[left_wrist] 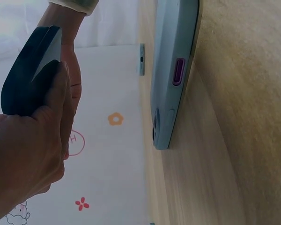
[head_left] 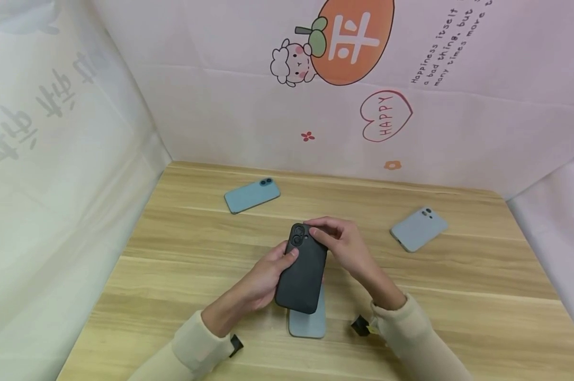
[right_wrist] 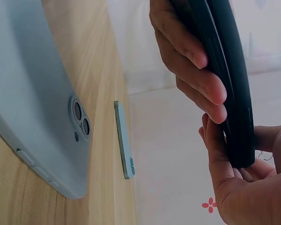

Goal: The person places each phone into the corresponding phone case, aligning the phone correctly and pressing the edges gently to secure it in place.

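Observation:
Both hands hold a black phone (head_left: 301, 278), its back with two camera lenses facing up, tilted above the table. My left hand (head_left: 265, 275) grips its left side with the thumb on the back below the lenses. At the top right corner my right hand (head_left: 346, 246) pinches the edge, thumb on the back. In the right wrist view the black phone (right_wrist: 241, 93) shows two dark layers along its side; whether one is a case I cannot tell. Beneath it a pale blue phone (head_left: 307, 324) lies on the table, partly covered.
On the wooden table (head_left: 182, 238) a blue phone (head_left: 252, 198) lies at the back left and a grey-blue phone (head_left: 418, 230) at the right, both backs up. A white printed cloth (head_left: 249, 116) hangs behind. Small black pieces (head_left: 360, 325) show by the wrists.

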{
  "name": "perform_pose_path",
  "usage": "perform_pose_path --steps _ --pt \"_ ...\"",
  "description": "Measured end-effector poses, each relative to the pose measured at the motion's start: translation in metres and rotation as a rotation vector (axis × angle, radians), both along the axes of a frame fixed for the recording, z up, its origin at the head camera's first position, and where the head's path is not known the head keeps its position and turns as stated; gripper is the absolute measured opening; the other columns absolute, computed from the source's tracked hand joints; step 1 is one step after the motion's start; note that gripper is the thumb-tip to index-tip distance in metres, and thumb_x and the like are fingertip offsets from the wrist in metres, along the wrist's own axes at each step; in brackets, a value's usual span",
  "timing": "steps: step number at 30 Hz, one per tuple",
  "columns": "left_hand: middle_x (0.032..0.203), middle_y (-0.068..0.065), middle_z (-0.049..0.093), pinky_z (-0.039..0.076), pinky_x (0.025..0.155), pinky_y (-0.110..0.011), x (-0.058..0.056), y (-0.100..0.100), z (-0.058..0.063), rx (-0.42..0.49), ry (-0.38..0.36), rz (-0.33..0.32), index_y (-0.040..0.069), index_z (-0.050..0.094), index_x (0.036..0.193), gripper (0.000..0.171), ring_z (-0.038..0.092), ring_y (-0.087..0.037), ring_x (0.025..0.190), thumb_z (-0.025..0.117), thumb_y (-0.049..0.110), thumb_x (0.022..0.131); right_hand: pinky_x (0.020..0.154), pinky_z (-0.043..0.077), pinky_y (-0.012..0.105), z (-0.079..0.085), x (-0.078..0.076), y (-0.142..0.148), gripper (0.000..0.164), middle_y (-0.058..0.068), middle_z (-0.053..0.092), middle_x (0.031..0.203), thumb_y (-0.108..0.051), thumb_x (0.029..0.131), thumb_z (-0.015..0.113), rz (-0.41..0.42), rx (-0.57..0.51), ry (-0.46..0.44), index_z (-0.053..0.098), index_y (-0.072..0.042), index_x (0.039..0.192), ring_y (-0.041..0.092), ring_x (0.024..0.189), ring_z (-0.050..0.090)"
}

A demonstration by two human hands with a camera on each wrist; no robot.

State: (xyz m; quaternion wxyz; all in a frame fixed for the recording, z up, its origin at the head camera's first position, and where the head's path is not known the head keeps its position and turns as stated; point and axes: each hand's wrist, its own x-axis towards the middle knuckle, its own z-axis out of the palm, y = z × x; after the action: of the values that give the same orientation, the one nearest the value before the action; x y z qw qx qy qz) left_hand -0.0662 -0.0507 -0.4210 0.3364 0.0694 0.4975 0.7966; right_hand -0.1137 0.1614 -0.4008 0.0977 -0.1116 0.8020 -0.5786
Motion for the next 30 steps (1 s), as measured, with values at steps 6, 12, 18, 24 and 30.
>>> perform_pose_path --steps 6,12,18,24,30 --pt "0.148 -0.028 0.054 0.059 0.100 -0.046 0.000 0.001 0.000 -0.018 0.019 0.000 0.007 0.029 0.161 0.046 0.065 -0.038 0.127 0.029 0.024 0.119 0.080 0.059 0.028 0.002 -0.003 0.000 0.024 0.011 0.076 0.119 -0.017 0.106 0.067 0.007 0.007 -0.008 0.077 -0.011 0.127 0.024 0.098 0.071" --pt "0.148 -0.026 0.055 0.057 0.103 -0.046 0.000 0.001 0.000 -0.060 0.039 -0.015 0.006 0.030 0.159 0.044 0.063 -0.036 0.130 0.031 0.023 0.118 0.076 0.058 0.028 0.005 -0.005 -0.003 0.025 0.009 0.078 0.113 -0.026 0.104 0.071 0.009 0.041 -0.021 0.079 -0.010 0.122 0.023 0.094 0.071" --pt "0.149 -0.023 0.054 0.055 0.106 -0.046 0.001 0.002 0.001 -0.088 0.043 -0.005 0.005 0.032 0.158 0.043 0.059 -0.033 0.134 0.032 0.021 0.118 0.075 0.059 0.028 0.008 -0.004 -0.004 0.025 0.010 0.079 0.110 -0.022 0.102 0.072 0.010 0.041 -0.016 0.079 -0.007 0.121 0.022 0.093 0.073" --pt "0.147 -0.023 0.056 0.056 0.105 -0.047 0.002 0.003 0.001 -0.095 0.041 0.001 0.005 0.033 0.158 0.043 0.061 -0.034 0.132 0.035 0.021 0.118 0.070 0.059 0.027 0.010 -0.003 -0.005 0.022 0.010 0.079 0.108 -0.017 0.102 0.072 0.003 0.044 -0.006 0.079 -0.006 0.120 0.021 0.087 0.073" --pt "0.150 -0.022 0.056 0.055 0.107 -0.047 0.002 0.005 0.000 -0.092 0.032 -0.002 0.008 0.030 0.162 0.047 0.060 -0.034 0.134 0.038 0.019 0.117 0.071 0.058 0.026 0.009 -0.003 -0.004 0.023 0.013 0.079 0.108 -0.014 0.102 0.072 0.021 0.055 0.011 0.078 -0.002 0.120 0.019 0.088 0.073"
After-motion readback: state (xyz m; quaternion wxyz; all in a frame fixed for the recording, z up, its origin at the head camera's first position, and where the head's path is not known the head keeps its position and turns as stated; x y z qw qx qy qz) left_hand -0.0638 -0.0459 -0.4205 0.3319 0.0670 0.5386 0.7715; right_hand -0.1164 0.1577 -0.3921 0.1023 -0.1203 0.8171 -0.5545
